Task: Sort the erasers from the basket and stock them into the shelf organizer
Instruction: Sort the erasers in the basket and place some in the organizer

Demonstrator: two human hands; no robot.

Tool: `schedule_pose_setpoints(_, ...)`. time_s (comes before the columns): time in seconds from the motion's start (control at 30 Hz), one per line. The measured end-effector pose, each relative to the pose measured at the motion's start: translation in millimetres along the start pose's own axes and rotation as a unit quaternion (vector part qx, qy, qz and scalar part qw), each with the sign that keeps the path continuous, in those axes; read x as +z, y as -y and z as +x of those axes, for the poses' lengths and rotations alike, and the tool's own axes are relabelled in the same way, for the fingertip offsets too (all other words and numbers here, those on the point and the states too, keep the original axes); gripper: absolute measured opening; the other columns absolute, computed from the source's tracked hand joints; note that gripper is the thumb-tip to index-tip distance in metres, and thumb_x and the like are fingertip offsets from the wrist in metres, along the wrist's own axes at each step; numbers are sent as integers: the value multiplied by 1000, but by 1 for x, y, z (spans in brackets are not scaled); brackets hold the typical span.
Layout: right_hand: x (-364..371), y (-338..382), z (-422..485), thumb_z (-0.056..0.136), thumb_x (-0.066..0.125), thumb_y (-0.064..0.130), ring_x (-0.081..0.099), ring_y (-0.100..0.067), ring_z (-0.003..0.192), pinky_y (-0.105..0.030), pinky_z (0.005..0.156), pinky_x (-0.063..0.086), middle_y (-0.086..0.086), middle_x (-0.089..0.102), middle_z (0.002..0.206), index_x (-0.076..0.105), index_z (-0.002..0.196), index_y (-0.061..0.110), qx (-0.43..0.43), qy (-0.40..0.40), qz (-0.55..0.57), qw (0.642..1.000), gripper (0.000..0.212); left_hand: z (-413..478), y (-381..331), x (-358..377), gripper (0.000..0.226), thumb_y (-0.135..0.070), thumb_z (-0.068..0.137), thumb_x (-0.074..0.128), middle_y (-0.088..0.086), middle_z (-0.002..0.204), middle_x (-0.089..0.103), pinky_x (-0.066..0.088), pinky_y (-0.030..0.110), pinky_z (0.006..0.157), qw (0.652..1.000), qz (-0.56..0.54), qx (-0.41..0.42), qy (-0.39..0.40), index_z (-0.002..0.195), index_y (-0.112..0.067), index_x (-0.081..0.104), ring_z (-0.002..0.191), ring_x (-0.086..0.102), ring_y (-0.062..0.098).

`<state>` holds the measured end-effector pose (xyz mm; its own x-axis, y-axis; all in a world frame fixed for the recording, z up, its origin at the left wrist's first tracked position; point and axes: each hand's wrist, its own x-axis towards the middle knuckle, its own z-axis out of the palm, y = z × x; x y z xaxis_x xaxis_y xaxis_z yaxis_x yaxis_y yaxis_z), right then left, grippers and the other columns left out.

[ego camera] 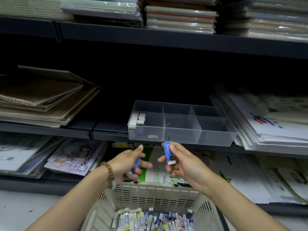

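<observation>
The right hand pinches one blue-sleeved eraser upright. Its fingers curl narrowly round the sleeve, and the eraser's white end shows below. The left hand grips a second blue eraser, with the index finger stretched out and the others folded round it. Both hands hang above the beige basket, just below the clear organizer on the shelf. Two erasers are held. A heap of erasers in mixed sleeves lies in the basket, too many to count. The organizer's left compartment holds several small white erasers near its left wall and one pale piece at the front.
</observation>
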<state>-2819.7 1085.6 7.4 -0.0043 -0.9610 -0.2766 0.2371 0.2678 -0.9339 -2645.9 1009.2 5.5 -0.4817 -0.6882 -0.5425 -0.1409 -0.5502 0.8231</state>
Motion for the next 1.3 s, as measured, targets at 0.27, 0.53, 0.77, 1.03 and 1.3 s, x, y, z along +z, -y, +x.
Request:
schedule_pose_setpoints(0.27,3,-2,-3,97,45,7,62,-12,61,-19,54,48,-8,73,96,52,115,1,-7,6,-34,999,21,3,-3,-5,15,4,95,41,22,92,62,45,19,48,995,-94,24,15,82,3,47,53,50,13)
schedule_pose_setpoints(0.53,5,-5,-5,83,64,13,72,-16,79,-16,63,54,-4,74,85,68,103,8,-20,-34,36,999,20,-8,3,-6,22,-21,94,51,-2,93,74,52,14,63,986,60,153,-4,107,-18,68,77,68,4)
schedule_pose_setpoints(0.77,10,-11,-4,63,72,22,66,-8,64,-17,57,53,-3,71,74,66,89,10,-35,-63,50,996,29,-11,3,-1,19,-15,87,62,6,88,75,56,21,59,988,-51,140,-29,106,-14,62,72,72,14)
schedule_pose_setpoints(1.03,14,-22,0,57,77,29,65,-10,61,-19,60,53,-8,72,78,72,83,13,-56,-103,20,993,31,-12,9,14,18,-16,86,63,8,91,75,56,19,65,979,-79,185,-13,102,-11,66,84,72,21)
schedule_pose_setpoints(1.3,28,5,0,71,67,42,71,-19,89,-22,69,55,-3,73,101,69,108,16,-34,-13,17,999,45,-13,-9,9,23,-17,88,59,4,101,73,55,19,72,949,-118,291,-10,111,-13,61,96,69,16)
